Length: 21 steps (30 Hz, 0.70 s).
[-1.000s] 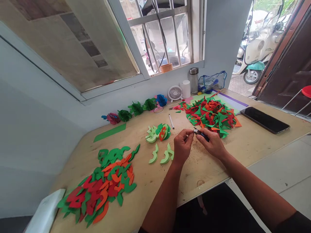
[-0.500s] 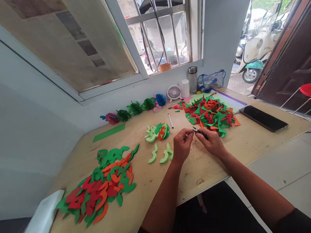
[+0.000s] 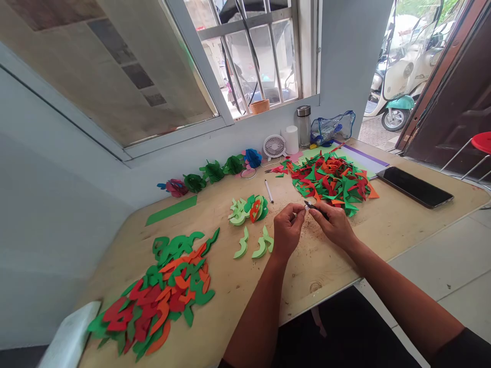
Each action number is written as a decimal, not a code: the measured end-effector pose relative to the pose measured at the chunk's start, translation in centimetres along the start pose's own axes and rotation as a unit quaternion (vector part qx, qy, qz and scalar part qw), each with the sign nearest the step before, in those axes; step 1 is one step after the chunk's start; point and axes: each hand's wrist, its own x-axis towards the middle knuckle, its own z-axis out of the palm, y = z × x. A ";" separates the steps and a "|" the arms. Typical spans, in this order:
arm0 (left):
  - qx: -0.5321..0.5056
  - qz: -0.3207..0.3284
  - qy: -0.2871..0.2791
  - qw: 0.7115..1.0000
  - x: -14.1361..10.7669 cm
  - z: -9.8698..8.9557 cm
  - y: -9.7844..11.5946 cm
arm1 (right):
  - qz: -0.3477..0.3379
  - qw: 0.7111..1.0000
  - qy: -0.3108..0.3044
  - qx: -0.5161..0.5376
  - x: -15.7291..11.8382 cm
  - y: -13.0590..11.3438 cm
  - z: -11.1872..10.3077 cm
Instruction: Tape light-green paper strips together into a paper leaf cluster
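My left hand (image 3: 288, 227) is closed in a pinch, with fingertips and thumb together just left of the tool's tip. Something small and pale shows at its fingertips, too little to name. My right hand (image 3: 334, 224) is wrapped round a small dark pair of snips (image 3: 315, 208), whose tip points left to the pinching fingers. Both hands are above the wooden table (image 3: 268, 291), close together. Pale green cut paper pieces (image 3: 260, 249) lie left of my left wrist. Brown crumbs are scattered under the hands.
A heap of red, green and orange scraps (image 3: 332, 176) lies beyond my right hand, a black phone (image 3: 415, 187) to its right. Curved cut pieces (image 3: 157, 296) are piled at left. A white pen (image 3: 269, 191), fan (image 3: 274, 146) and glass bottle (image 3: 304, 127) are further back.
The tip of the snips looked parted half a second ago and now appears closer together. Both hands stay in almost the same place.
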 end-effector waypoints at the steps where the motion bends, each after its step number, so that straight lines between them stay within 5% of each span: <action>1: -0.002 -0.001 0.002 1.000 0.0 0.0 0.0 | 0.002 1.000 0.001 -0.001 0.0 0.0 0.0; 21: -0.039 0.003 0.012 0.999 0.1 0.5 -0.6 | 0.005 1.000 -0.024 -0.009 0.0 -0.3 0.0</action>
